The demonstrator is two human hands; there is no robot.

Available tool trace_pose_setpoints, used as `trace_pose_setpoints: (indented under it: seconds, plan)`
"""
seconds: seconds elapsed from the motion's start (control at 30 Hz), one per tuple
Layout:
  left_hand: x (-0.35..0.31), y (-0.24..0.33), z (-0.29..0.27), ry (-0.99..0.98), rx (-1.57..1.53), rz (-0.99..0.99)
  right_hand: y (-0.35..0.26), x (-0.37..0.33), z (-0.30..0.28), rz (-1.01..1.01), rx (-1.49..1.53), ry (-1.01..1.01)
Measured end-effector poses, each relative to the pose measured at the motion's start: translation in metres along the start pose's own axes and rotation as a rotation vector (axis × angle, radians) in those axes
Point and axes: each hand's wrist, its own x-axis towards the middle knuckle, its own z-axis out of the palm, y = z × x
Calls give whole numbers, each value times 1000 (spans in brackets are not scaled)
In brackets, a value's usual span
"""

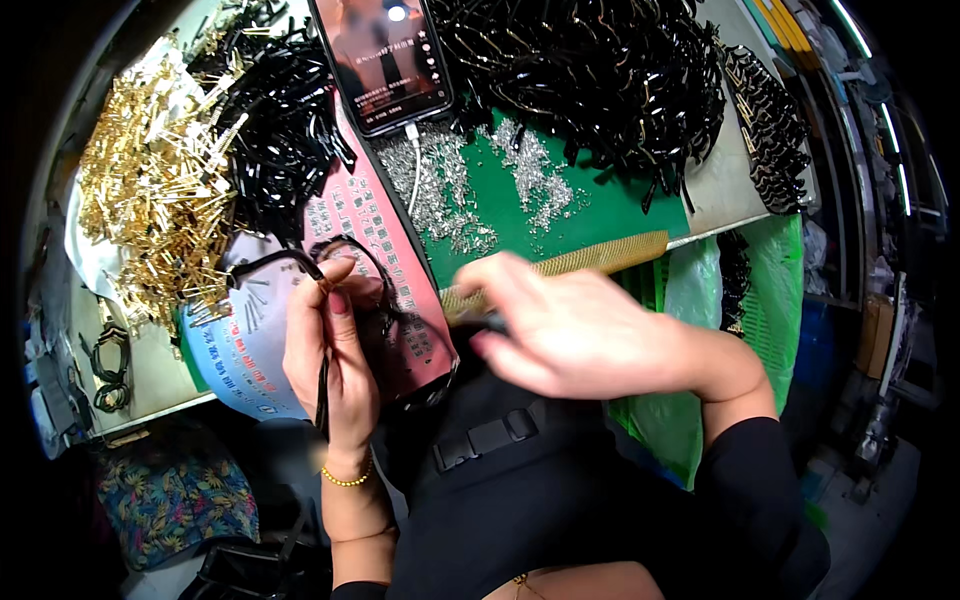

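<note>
My left hand [335,365] pinches a thin glossy black strap [278,258] between thumb and fingers, above the pink and blue printed sheet. One end of the strap sticks out to the left, and more black strap loops down beside the hand. To the right of it, my right hand [570,335] is smeared by motion in front of the table's near edge. Its fingers are bent, and a small dark shape shows by them; whether it holds anything cannot be made out. Small silver metal pieces [540,185] lie scattered on the green mat [590,205] beyond the hands.
Gold metal strips [150,190] are heaped at the left, beside black straps [275,150]. A larger black strap pile [610,90] covers the back right. A phone [385,65] with a white cable stands at the back. Gold mesh [600,255] edges the table; green bags [700,400] hang right.
</note>
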Motion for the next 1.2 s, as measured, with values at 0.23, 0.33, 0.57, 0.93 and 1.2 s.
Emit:
trace_pose_setpoints:
  seconds: [0.23, 0.33, 0.57, 0.93, 1.2]
  plan:
    - [33, 3, 4, -217, 243, 184, 29, -27, -22, 82, -470, 172]
    - [31, 12, 4, -315, 176, 154, 36, -27, -18, 88, -489, 162]
    - [37, 22, 18, -428, 371, 365, 38, -19, -19, 79, -445, 171]
    - [31, 2, -6, 170, -286, -4, 40, -20, -22, 81, -419, 146]
    - [62, -1, -8, 108, -244, -103, 34, -11, -18, 78, -522, 67]
